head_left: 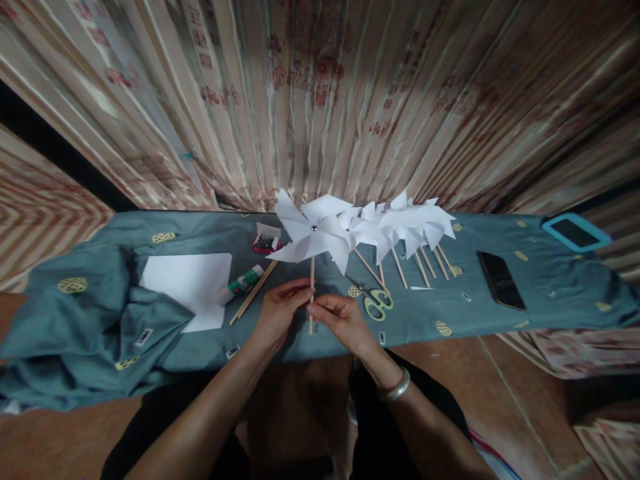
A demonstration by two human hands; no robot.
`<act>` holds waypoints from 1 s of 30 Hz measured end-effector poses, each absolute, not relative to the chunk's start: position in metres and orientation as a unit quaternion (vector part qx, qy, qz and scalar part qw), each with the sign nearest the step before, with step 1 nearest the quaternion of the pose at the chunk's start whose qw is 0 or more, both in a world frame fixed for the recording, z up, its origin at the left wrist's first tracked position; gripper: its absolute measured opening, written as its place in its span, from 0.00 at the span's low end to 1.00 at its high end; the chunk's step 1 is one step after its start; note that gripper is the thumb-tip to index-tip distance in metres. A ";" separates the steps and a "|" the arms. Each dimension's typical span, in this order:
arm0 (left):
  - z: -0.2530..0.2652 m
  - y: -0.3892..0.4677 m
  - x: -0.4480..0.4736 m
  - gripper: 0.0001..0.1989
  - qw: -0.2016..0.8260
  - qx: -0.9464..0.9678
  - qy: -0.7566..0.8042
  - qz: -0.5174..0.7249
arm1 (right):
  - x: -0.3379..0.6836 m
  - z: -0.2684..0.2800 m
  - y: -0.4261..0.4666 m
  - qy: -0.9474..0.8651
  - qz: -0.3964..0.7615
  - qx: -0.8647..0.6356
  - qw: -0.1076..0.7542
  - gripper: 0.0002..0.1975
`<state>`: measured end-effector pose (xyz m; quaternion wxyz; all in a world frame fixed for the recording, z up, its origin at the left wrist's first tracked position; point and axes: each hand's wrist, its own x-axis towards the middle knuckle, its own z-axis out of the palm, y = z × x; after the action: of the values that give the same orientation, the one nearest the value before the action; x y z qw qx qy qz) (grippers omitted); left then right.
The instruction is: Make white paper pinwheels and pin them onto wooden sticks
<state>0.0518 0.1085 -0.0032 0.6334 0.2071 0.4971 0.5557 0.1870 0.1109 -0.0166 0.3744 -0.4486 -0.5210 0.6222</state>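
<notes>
A white paper pinwheel [327, 235] with a round silver pin at its centre stands upright on a thin wooden stick. Both hands pinch that stick below the blades: my left hand [280, 310] from the left, my right hand [343, 319] slightly lower from the right. Behind and to the right, several more white pinwheels [415, 223] lie in an overlapping row, sticks pointing toward me. Scissors [379, 305] with yellow-green handles rest just right of my right hand. Left of my left hand lie loose wooden sticks [254, 293] and a green-and-white glue stick [245, 280].
A teal patterned cloth [320, 347] covers the narrow table, bunched up at the left. White paper sheets [200, 280] lie there, partly under a fold. A small open box of pins [266, 239] sits near the back. At the right are a black phone [501, 280] and a blue-framed tablet-like object [577, 231].
</notes>
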 end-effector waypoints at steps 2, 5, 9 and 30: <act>-0.004 0.110 0.051 0.19 0.631 0.211 0.501 0.554 | 0.194 -0.013 0.116 -0.537 0.602 -0.454 0.379 0.16; -0.007 0.111 0.053 0.20 0.628 0.210 0.510 0.550 | 0.211 -0.006 0.128 -0.531 0.512 -0.504 0.449 0.19; -0.009 0.109 0.057 0.21 0.633 0.231 0.514 0.531 | 0.234 -0.001 0.147 -0.468 0.415 -0.547 0.557 0.16; -0.016 0.110 0.060 0.20 0.620 0.249 0.517 0.536 | 0.217 0.001 0.146 -0.443 0.521 -0.496 0.535 0.12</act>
<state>0.0601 0.1099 -0.0164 0.6200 0.2486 0.5166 0.5356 0.2172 0.1463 0.0007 0.5345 -0.4959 -0.4432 0.5215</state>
